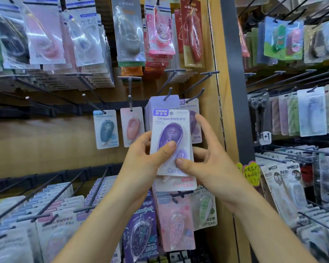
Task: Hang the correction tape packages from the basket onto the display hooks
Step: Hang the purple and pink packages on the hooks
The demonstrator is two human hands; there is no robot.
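1. Item: correction tape package (171, 130), a white card with a purple teardrop blister. It sits just below and in front of the display hook (168, 93), overlapping the purple stock (160, 103) hung on that hook.
2. Hold, left: the left hand (141, 160) pinches the card's lower left, thumb pressed on the blister and fingers behind.
3. Hold, right: the right hand (207, 162) pinches the lower right corner. Its thumb is on the front and its forefinger lies straight up the right edge. Both hands are closed firmly on the item.
4. Second item: a pink-printed package (179, 184) shows directly under the first, further below the hook. Which hand carries it cannot be told.
5. Handling (judged): light. The card is stiff yet bendable. The clear blister is glossy, probably slippery, and may dent under a hard thumb. It is best held low by the card edges, leaving the top margin free for the hook.
6. Orientation: long axis near upright, printed face toward the camera. The blue-label end points up at the hook, and the blister's broad end is uppermost.
7. Neighbours: a blue package (106, 130) and a salmon package (132, 127) hang left of the hook.
8. Basket: not in view.
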